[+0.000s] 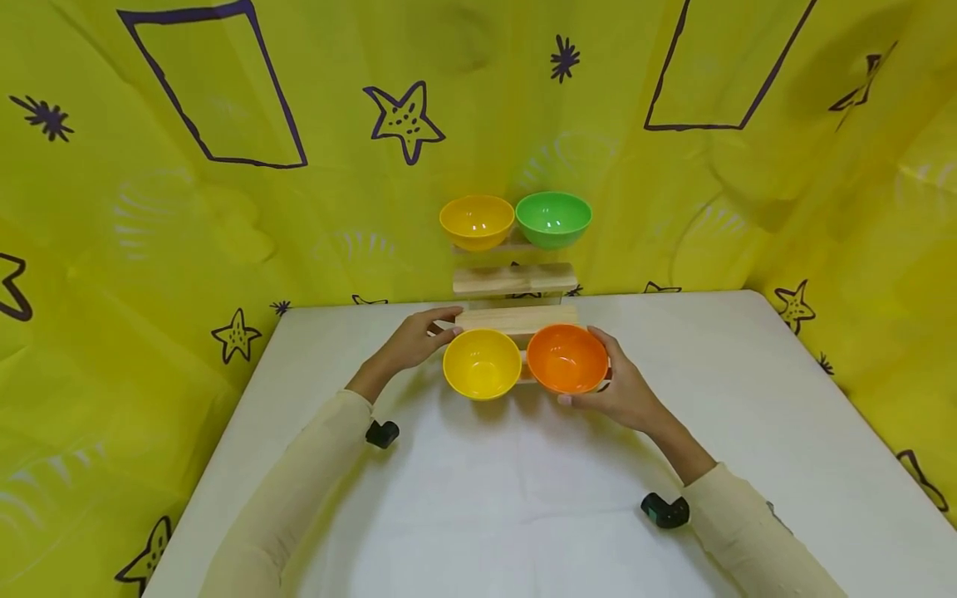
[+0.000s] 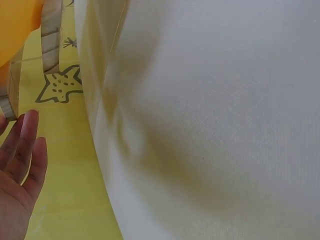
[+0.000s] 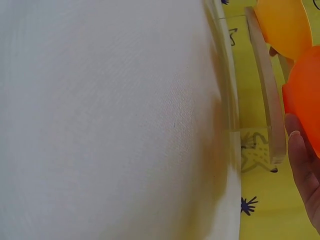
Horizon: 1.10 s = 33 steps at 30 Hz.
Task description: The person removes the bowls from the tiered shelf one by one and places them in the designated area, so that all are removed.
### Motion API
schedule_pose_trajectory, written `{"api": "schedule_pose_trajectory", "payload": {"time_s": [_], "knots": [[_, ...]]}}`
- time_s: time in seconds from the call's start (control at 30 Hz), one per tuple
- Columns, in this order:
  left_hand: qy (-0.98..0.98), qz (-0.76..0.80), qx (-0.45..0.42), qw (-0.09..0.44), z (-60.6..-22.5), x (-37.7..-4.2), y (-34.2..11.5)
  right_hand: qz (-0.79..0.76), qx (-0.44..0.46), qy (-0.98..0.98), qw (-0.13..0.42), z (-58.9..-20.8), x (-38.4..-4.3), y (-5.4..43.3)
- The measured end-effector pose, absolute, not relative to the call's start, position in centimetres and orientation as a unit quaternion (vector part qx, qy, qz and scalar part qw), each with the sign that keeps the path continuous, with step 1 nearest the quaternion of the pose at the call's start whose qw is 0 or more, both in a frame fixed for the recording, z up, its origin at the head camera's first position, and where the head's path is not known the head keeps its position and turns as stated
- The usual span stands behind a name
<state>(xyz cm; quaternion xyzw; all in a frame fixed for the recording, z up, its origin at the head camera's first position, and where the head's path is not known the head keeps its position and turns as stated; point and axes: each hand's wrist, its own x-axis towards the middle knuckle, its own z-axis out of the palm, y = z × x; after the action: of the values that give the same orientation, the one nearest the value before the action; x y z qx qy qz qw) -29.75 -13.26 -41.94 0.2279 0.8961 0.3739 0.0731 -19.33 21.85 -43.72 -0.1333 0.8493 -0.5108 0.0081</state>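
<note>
My right hand [image 1: 626, 392] holds an orange bowl [image 1: 568, 359] by its right side, fingers round the back and thumb at the front. A yellow bowl [image 1: 482, 364] sits just left of it on the lowest level of a stepped wooden rack [image 1: 516, 277]. Relaxed fingers of my left hand [image 1: 415, 339] reach the rack's left end, the thumb close to the yellow bowl's rim. In the left wrist view, fingertips of the left hand [image 2: 22, 170] lie right at a wooden end piece [image 2: 7, 107]. The right wrist view shows fingers against the underside of the orange bowl [image 3: 306, 95].
A yellow-orange bowl [image 1: 477, 221] and a green bowl [image 1: 554, 219] stand side by side on the rack's top level. The rack stands at the back of a white-covered table [image 1: 478, 515]. Behind it hangs a yellow patterned cloth [image 1: 336, 208]. Black devices [image 1: 665, 511] hang by both sleeves.
</note>
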Motion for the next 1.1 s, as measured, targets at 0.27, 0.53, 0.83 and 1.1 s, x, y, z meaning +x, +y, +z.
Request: {"api": "schedule_pose_trajectory", "payload": {"time_s": [0.27, 0.53, 0.83, 1.1], "knots": [[0.895, 0.372, 0.234, 0.068, -41.6, -30.0, -13.2, -0.514, -0.134, 0.847, 0.007, -42.9, -19.4, 21.9], [0.894, 0.372, 0.240, 0.063, -41.6, -30.4, -13.2, -0.511, -0.130, 0.850, 0.007, -42.7, -19.3, 22.2], [0.894, 0.375, 0.237, 0.069, -41.7, -30.2, -13.2, -0.512, -0.134, 0.848, 0.005, -42.9, -19.0, 22.6], [0.892, 0.380, 0.232, 0.076, -42.1, -29.9, -13.4, -0.523, -0.148, 0.839, 0.011, -43.1, -18.4, 22.9]]}}
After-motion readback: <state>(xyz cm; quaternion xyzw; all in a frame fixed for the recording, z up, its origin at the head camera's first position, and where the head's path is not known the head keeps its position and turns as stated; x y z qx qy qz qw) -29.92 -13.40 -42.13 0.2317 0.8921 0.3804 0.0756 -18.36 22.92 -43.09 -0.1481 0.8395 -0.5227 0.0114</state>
